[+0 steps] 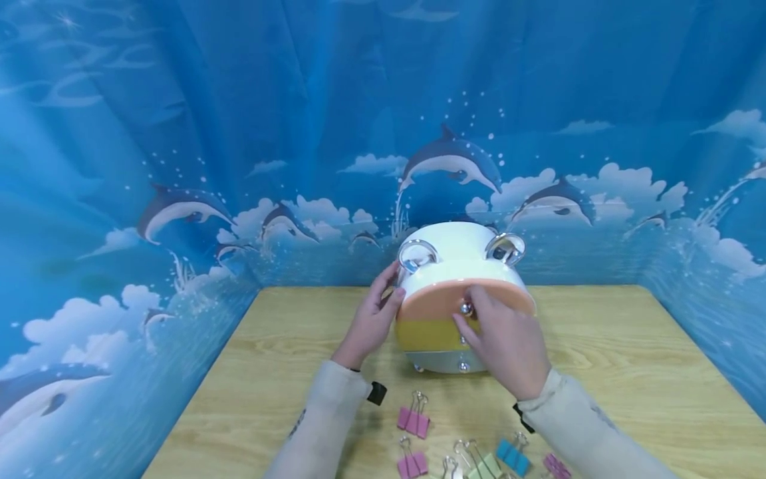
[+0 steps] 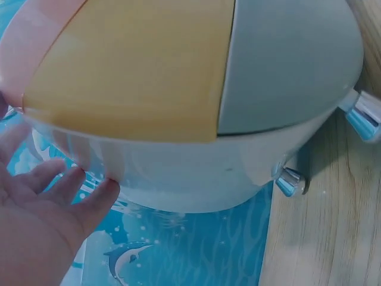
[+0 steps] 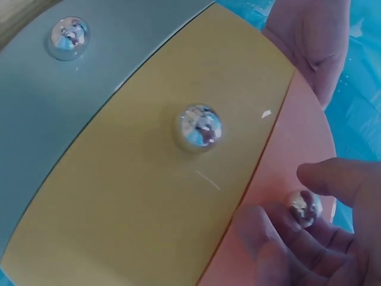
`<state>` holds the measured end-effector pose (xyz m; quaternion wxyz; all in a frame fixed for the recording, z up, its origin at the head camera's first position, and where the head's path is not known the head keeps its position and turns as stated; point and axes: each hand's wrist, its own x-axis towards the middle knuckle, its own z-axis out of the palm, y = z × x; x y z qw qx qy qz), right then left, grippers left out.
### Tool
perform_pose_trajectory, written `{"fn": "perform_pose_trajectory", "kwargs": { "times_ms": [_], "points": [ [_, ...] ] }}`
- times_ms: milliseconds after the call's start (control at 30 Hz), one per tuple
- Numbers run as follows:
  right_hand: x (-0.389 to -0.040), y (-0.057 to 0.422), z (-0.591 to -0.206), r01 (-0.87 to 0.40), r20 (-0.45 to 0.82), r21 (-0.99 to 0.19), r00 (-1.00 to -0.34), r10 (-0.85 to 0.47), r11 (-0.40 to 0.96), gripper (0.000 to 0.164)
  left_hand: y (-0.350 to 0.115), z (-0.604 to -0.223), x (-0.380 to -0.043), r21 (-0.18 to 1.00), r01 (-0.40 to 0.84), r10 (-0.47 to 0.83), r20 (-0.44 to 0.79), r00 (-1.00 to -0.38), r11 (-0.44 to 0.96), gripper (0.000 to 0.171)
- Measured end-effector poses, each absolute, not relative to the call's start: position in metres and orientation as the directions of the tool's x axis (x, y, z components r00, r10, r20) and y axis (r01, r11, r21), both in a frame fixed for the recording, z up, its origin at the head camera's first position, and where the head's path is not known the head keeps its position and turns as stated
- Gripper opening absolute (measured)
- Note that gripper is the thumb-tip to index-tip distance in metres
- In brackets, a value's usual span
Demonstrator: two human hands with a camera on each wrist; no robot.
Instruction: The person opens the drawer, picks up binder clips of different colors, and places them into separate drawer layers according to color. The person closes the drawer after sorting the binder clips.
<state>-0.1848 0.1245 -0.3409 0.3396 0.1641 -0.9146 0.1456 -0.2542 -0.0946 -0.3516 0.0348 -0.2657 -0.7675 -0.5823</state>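
Touching a white drum-shaped cabinet [image 1: 437, 313] near the wooden surface's [image 1: 610, 359] far edge, the left hand [image 1: 369, 326] spreads its fingers; the right hand [image 1: 511, 342] curls fingers round a spherical silver knob [image 1: 467, 308].

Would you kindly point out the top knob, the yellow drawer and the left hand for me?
Top knob [image 1: 467, 309]: head view, on its shiny front.
Yellow drawer [image 2: 134, 71]: left wrist view, on its front panel.
Left hand [image 1: 370, 326]: head view, on its back.
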Motion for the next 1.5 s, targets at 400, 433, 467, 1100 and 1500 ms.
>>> {"fn": "perform_pose_trajectory", "kwargs": {
  "times_ms": [400,433,467,1100,1500],
  "points": [
    [-0.19,0.124,-0.348,-0.466,0.696,-0.186,-0.684,-0.219,0.865,0.014,-0.09,-0.345,-0.249,0.879,0.41,0.337,0.319,-0.886,0.244,0.041],
    [-0.19,0.125,-0.348,-0.468,0.697,-0.188,-0.683,-0.219,0.863,0.014,-0.09,-0.345,-0.249,0.88,0.407,0.339,0.316,-0.886,0.244,0.041],
    [-0.189,0.125,-0.348,-0.47,0.697,-0.191,-0.683,-0.218,0.862,0.013,-0.09,-0.344,-0.249,0.881,0.406,0.34,0.315,-0.886,0.242,0.041],
    [-0.152,0.129,-0.351,-0.489,0.713,-0.159,-0.657,-0.243,0.858,0.016,-0.095,-0.359,-0.261,0.905,0.327,0.362,0.22,-0.906,0.271,0.055],
    [-0.126,0.13,-0.353,-0.506,0.743,-0.129,-0.619,-0.255,0.853,0.01,-0.095,-0.369,-0.268,0.924,0.316,0.319,0.239,-0.917,0.216,0.056]
  ]
}}
